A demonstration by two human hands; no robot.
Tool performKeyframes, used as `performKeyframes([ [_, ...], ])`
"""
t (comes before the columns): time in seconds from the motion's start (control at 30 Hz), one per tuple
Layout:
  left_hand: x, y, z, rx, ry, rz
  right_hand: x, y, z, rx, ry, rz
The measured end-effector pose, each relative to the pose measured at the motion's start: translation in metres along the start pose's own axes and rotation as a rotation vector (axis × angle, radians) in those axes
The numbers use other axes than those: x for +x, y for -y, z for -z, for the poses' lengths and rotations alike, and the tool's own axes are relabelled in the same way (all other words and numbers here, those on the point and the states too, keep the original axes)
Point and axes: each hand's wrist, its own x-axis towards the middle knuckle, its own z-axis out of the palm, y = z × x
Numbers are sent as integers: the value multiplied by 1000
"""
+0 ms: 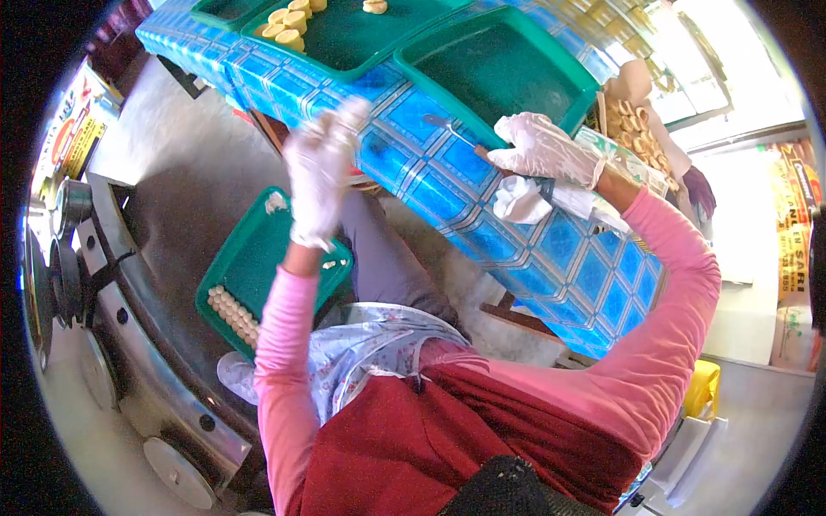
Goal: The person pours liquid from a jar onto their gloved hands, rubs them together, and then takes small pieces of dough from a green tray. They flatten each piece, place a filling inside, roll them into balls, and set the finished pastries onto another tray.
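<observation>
Head view: right hand (546, 151), thumb and fingers parted, risks nudging a utensil (439, 122) askew; left hand (320, 168) fingers too blurred to tell.

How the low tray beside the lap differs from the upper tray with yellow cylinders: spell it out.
Place: the low tray lies beside the person's leg; the upper tray lies on the blue patterned tablecloth.
Contents: the low tray holds rows of small pale balls; the upper tray holds clustered, larger-looking yellow cylinders.
View: the left arm partly covers the low tray; the picture's top edge cuts the upper tray.
Both are green with raised rims.
</observation>
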Motion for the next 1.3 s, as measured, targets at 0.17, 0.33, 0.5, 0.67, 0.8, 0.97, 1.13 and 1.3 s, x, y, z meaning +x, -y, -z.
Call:
performKeyframes([
  [0.17, -77, 2, -51, -141, 209, 532, 0, 28, -9, -35, 56, -50],
  [0.33, -79, 12, -64, -186, 135, 493, -9, 43, -3, -31, -29, -96],
  [0.5, -99, 13, -54, -391, 219, 473, -21, 24, -7, -43, -490, 133],
  [0.67, -135, 7, -70, -289, 342, 361, -58, 53, -8, -103, -200, -18],
  [0.8, -149, 19, -86, -20, 313, 160, -76, 65, -20, -460, -92, 245],
  [0.97, -159, 39, -101, -100, 371, 52, -87, 29, -70, -622, -415, 383],
  [1.13, -175, 19, -97, -19, 438, 21, -83, 28, -55, -850, -447, 444],
  [1.3, -177, 19, -116, 178, 415, -165, -65, 63, -32, -411, -38, -316],
])
